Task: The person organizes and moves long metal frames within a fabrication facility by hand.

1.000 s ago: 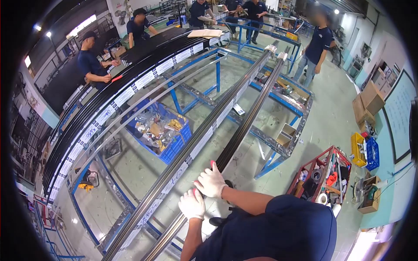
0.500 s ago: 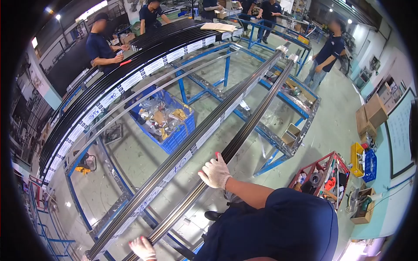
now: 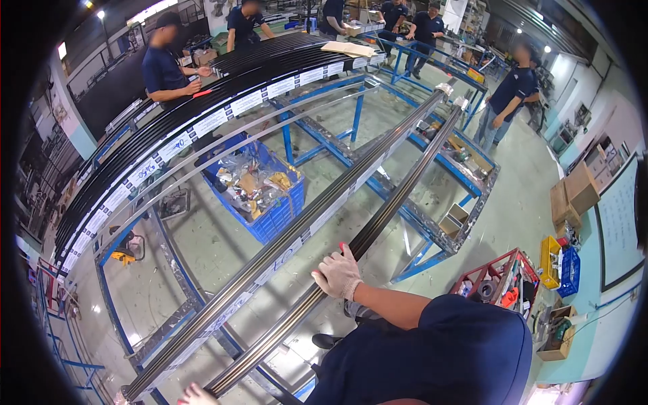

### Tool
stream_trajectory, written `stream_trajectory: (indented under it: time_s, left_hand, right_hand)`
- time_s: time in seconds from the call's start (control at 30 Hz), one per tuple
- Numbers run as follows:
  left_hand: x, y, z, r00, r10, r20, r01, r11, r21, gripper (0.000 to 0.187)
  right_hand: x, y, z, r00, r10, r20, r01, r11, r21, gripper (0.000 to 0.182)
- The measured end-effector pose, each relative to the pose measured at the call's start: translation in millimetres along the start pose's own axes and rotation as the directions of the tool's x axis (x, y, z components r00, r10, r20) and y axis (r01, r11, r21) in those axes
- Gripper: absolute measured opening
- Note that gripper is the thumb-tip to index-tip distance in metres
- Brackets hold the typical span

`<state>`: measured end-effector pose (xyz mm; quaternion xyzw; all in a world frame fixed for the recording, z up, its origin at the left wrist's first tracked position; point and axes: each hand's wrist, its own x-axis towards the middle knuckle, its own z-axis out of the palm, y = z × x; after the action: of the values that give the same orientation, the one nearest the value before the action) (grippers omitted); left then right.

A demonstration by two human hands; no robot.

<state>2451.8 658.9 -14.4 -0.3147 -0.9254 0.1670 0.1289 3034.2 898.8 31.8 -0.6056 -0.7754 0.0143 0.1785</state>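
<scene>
My right hand (image 3: 339,273), in a pale glove with red fingertips, is closed over a long dark metal profile (image 3: 386,229) with shiny brassy strips. My left hand (image 3: 197,395), gloved alike, is at the near end of this profile and partly cut off by the bottom edge; its visible fingers appear curled on the profile's side. A second long profile bundle (image 3: 324,219), with white labels and handwriting, lies roughly parallel on its left. Both rest on blue metal frames (image 3: 432,223). Their far ends carry pale wrapping.
Many black labelled profiles (image 3: 169,145) lie stacked on the left. A blue crate (image 3: 280,219) of scrap stands between the frames. A red tool cart (image 3: 503,280) and yellow bin (image 3: 549,260) are at right. Several people in dark shirts, including one person (image 3: 509,91), stand beyond.
My left hand has shifted down and left, and more of it is cut off. My right hand stays on the profile, slightly farther right. The whole view has shifted slightly.
</scene>
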Motion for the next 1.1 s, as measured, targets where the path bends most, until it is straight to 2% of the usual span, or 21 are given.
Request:
stream_trajectory:
  time_s: [0.03, 0.07, 0.1, 0.13, 0.2, 0.27, 0.33, 0.4, 0.47, 0.6, 0.63, 0.73, 0.83, 0.93, 1.1]
  left_hand:
    - [-2, 16, 43, 0.995, -0.012, -0.103, -0.067, 0.679, -0.731, 0.063]
    - [-10, 40, 45, 0.979, -0.024, -0.204, -0.205, -0.072, -0.976, 0.06]
    - [-29, 63, 47, 0.945, 0.084, -0.316, -0.313, 0.511, -0.801, 0.05]
    - [-57, 100, -15, 0.887, 0.19, -0.421, -0.338, 0.888, -0.312, 0.044]
    - [-91, 149, -92, 0.966, 0.236, -0.109, -0.259, 0.856, -0.448, 0.047]
    - [-118, 184, -138, 0.911, 0.39, -0.134, -0.4, 0.757, -0.517, 0.047]
    - [-137, 223, -139, 0.864, 0.437, -0.25, -0.5, 0.685, -0.53, 0.043]
    - [-154, 256, -168, 0.793, 0.553, -0.255, -0.588, 0.585, -0.559, 0.04]
    - [-164, 286, -193, 0.747, 0.637, -0.191, -0.613, 0.549, -0.568, 0.039]
    - [-180, 329, -195, 0.708, 0.664, -0.242, -0.648, 0.472, -0.598, 0.039]
    - [-181, 333, -199, 0.705, 0.661, -0.256, -0.648, 0.456, -0.609, 0.038]
    - [-182, 337, -180, 0.706, 0.628, -0.328, -0.663, 0.423, -0.618, 0.037]
    - [-181, 337, -181, 0.721, 0.603, -0.34, -0.655, 0.432, -0.62, 0.036]
    - [-182, 337, -193, 0.744, 0.586, -0.321, -0.628, 0.449, -0.636, 0.036]
    - [-183, 341, -195, 0.763, 0.604, -0.23, -0.602, 0.536, -0.592, 0.035]
  right_hand:
    - [-1, 1, 4, 1.0, -0.01, -0.026, 0.01, 1.0, 0.009, 0.037]
    - [0, 1, 4, 0.999, -0.019, -0.051, 0.02, 1.0, 0.017, 0.037]
    - [-1, 2, 4, 1.0, -0.016, -0.02, 0.016, 1.0, 0.008, 0.037]
    - [-1, 2, 5, 1.0, -0.013, -0.015, 0.013, 1.0, 0.01, 0.037]
    - [-2, 1, 7, 1.0, -0.003, -0.007, 0.003, 1.0, 0.012, 0.037]
    - [-3, 0, 8, 1.0, 0.005, 0.005, -0.005, 1.0, 0.01, 0.037]
    - [-2, -1, 8, 1.0, 0.014, 0.018, -0.014, 1.0, 0.007, 0.037]
    - [-3, -3, 8, 0.999, 0.03, 0.036, -0.03, 1.0, 0.002, 0.038]
    - [-5, -6, 8, 0.999, 0.035, 0.027, -0.034, 0.999, -0.039, 0.04]
    - [-3, -40, -7, 0.996, 0.03, 0.086, -0.026, 0.998, -0.055, 0.047]
    - [-4, -49, -3, 0.991, -0.016, 0.13, 0.024, 0.998, -0.059, 0.05]
    - [-8, -58, 1, 0.975, -0.039, 0.221, 0.012, 0.992, 0.122, 0.05]
    - [-2, -26, -12, 0.969, -0.114, 0.22, 0.085, 0.987, 0.139, 0.05]
    - [5, 37, -17, 0.993, -0.117, -0.019, 0.118, 0.991, 0.064, 0.047]
    - [35, 175, -41, 0.997, -0.056, 0.06, 0.053, 0.998, 0.046, 0.055]
